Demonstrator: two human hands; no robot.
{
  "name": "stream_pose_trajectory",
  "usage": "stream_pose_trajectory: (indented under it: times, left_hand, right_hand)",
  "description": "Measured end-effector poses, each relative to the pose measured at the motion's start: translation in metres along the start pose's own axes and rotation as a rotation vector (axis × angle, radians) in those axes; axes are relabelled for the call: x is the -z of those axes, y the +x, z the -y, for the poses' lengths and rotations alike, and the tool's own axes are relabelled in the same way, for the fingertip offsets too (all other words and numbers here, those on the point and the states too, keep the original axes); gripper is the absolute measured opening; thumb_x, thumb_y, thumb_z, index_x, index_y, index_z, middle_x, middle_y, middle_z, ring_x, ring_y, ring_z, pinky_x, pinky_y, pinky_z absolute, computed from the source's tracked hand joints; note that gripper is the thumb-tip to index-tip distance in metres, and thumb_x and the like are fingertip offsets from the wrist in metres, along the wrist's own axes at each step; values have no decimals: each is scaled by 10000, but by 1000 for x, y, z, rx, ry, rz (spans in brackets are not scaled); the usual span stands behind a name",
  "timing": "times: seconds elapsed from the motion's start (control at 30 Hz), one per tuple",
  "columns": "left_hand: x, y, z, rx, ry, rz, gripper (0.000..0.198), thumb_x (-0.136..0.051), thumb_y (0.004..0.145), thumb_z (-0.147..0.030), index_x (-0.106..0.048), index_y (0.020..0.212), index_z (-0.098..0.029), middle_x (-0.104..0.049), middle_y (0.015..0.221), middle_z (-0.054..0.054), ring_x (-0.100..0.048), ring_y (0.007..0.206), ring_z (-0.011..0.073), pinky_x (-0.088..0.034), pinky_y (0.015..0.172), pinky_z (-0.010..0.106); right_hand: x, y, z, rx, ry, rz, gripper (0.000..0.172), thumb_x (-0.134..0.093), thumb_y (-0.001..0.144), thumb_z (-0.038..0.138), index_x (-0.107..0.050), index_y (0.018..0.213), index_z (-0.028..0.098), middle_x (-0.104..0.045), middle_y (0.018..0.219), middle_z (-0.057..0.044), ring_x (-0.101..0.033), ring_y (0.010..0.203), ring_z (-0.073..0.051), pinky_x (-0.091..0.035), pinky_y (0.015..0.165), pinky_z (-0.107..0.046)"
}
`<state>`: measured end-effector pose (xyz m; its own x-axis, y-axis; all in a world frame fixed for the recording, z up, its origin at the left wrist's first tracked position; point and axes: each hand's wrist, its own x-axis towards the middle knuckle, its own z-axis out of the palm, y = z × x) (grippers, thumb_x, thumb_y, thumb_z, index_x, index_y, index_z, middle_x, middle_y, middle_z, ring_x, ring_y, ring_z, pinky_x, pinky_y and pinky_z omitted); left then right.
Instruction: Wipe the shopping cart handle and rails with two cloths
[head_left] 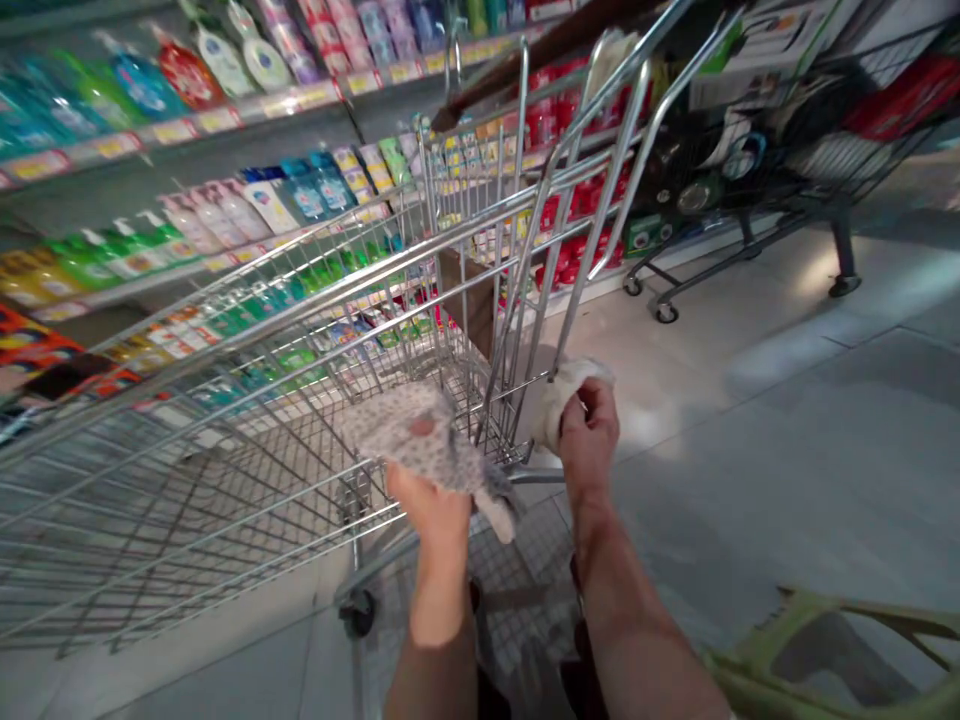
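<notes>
- A person's two bare hands reach forward from the near edge, both at a metal shopping cart point(330, 291) in a store aisle.
- The left hand point(433, 500) holds a dotted cloth point(420, 440), light grey with darker spots. The fabric drapes over the hand and hides most of its fingers, so I cannot tell how tightly they close. One end of the cloth hangs down to the right of the wrist.
- The right hand point(592, 430) grips a pale cloth point(564, 392), thumb and fingers bent close together on it. This cloth is bunched at the foot of the cart's upright bars; whether it goes all the way round a bar is unclear.
- Both cloths are near the middle of the scene, the dotted one to the left of the pale one.
- Beyond the cart on the far left, shelves point(285, 100) carry rows of colourful pump bottles point(187, 70), somewhat blurred.
- On the far right a second cart point(750, 255), dark-framed and loaded, stands on the tiled floor point(787, 440).
- At the near right is part of a yellow-green object point(750, 655), cut off by the edge.
</notes>
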<state>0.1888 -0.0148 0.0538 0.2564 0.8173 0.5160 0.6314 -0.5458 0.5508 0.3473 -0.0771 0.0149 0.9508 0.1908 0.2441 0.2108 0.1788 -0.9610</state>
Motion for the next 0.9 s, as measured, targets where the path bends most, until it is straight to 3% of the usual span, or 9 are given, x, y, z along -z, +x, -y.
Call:
stream_pose_trajectory:
  times: [0.07,0.17,0.33,0.47,0.6,0.8,0.9]
  left_hand:
    - [-20,-13,-11,1,3,15,279,-416,795,-297,-676,844,-210,-707,873,113,-662,969,278,-521,887,430]
    - [-36,-25,-26,-44,3,164,216,-478,770,-266,-692,781,-241,-699,723,94,-685,819,270,-532,817,412]
    - [-50,-37,-31,-81,-230,187,338,-399,935,-318,-715,1045,-271,-740,998,99,-663,1088,251,-506,983,410]
    - [-66,-46,-26,-119,-357,191,388,-374,974,-375,-689,1165,-252,-714,1154,103,-558,1282,241,-388,1148,434]
    - [-81,-54,-23,48,-366,229,400,-381,952,-391,-687,1148,-223,-689,1216,130,-519,1324,275,-339,1179,482]
    - [-90,-63,4,264,-389,378,329,-403,923,-360,-692,1010,-229,-720,1106,147,-639,1145,285,-465,1054,452]
    - [-95,-67,20,345,-328,476,255,-433,864,-272,-679,857,-207,-737,955,153,-680,1004,293,-524,938,451]
  right_hand:
    - [-2,-10,6,73,-136,79,176,-525,833,366,-591,902,219,-652,832,-6,-585,735,-152,-465,729,-282]
    - [-4,-19,8,158,-277,161,173,-489,838,387,-581,860,242,-658,786,-19,-603,745,-192,-475,742,-319]
    - [-1,-19,7,160,-293,269,171,-482,852,389,-583,907,262,-695,881,-44,-625,854,-233,-477,797,-355]
    - [5,-13,3,105,-213,423,143,-485,857,332,-571,922,237,-691,927,-40,-619,894,-213,-462,844,-341]
    - [8,-7,-7,59,-236,532,112,-480,815,284,-570,854,230,-687,907,-30,-609,866,-197,-470,828,-327]
    - [1,-18,-25,-28,-617,755,278,-456,828,219,-639,1037,217,-700,1083,-82,-637,1018,-230,-468,927,-361]
    - [-3,-25,-28,-74,-740,830,249,-488,837,210,-670,1007,208,-706,1079,-94,-642,1028,-230,-463,948,-349]
